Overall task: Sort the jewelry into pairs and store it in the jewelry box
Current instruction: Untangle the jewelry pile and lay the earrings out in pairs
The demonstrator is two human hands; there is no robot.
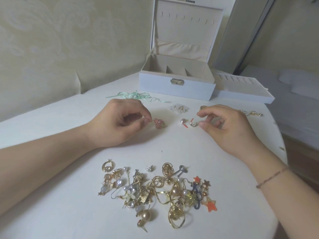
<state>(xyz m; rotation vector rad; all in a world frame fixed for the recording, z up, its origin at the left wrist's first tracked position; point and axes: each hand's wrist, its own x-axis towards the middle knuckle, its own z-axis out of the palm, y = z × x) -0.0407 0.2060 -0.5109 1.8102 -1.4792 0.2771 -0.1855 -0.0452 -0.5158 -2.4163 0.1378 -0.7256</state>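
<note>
A tangled heap of gold, pearl and star earrings [160,190] lies on the white table [69,195] near me. Further out, a pink crystal pair [159,124] sits just right of my left hand [119,125], whose thumb and forefinger are pinched together beside it, touching or nearly so. A pearl earring with a red post [183,121] lies alone. My right hand [227,126] pinches a silver earring with a red post [193,123] at the fingertips. The white jewelry box [176,87] stands open at the back, its compartments empty.
A removed white ring tray [241,90] lies right of the box. A mint ribbon [136,96], a cluster of white flower earrings [179,107], a gold piece behind my right fingers and a pearl bracelet [250,112] lie near the table's far edge. A wall stands left.
</note>
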